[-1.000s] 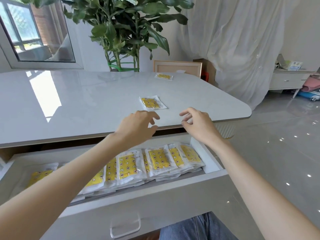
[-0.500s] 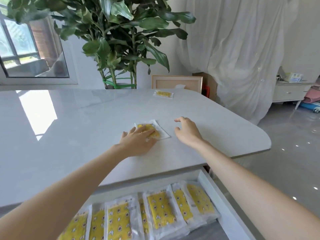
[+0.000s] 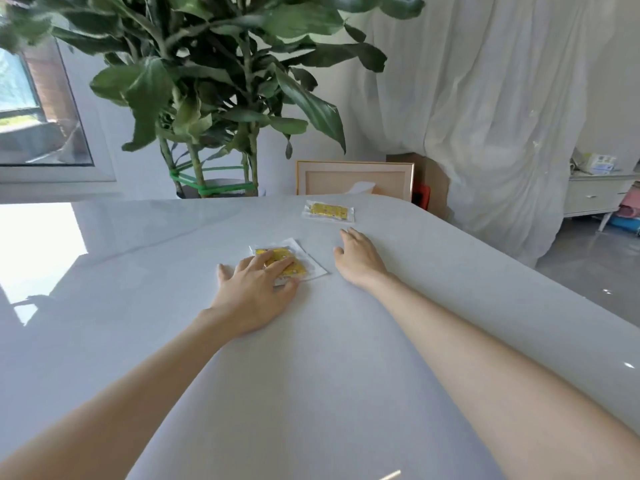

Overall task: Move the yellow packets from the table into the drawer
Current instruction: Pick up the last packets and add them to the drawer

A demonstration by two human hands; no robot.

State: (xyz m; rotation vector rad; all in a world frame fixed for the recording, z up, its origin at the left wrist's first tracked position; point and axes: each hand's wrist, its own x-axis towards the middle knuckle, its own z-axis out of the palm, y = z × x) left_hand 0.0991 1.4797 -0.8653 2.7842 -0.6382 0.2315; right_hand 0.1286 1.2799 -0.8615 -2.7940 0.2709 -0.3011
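Where the near packet (image 3: pixel 302 267) lies: flat on the desk (image 3: pixel 311 358), about midway across it, a yellow sachet in a clear wrapper, partly hidden under fingers
Left hand (image 3: pixel 254 289): palm down, fingers straight and spread over the packet's left half, thumb against its near edge; it presses on the wrapper, and nothing is curled round it yet
Far packet (image 3: pixel 328 210): flat near the desk's far edge, well apart from the left hand, untouched
Right hand (image 3: pixel 358 261): palm down on the bare desk between the two packets, just beside the near one but not touching it, fingers relaxed, holding nothing
Drawer: out of view, so whether it stands open cannot be told
Step in hand: by my reading, the pick-up of the near packet, at first contact and before any lift
Left to do: both packets seen here are on the desk, so both remain to be moved
Next move calls for: a real hold on a thin, slick wrapper lying flush on a glossy top; probably sliding it toward the near edge or working the thumb under a corner until fingers and thumb can pinch it
Right hand's likely part: it is free and the far packet lies just ahead of it, so a short reach forward would serve
Around: a leafy plant (image 3: pixel 214 98), a leaning picture frame (image 3: pixel 353 178) and a white curtain (image 3: pixel 502 116) beyond the desk
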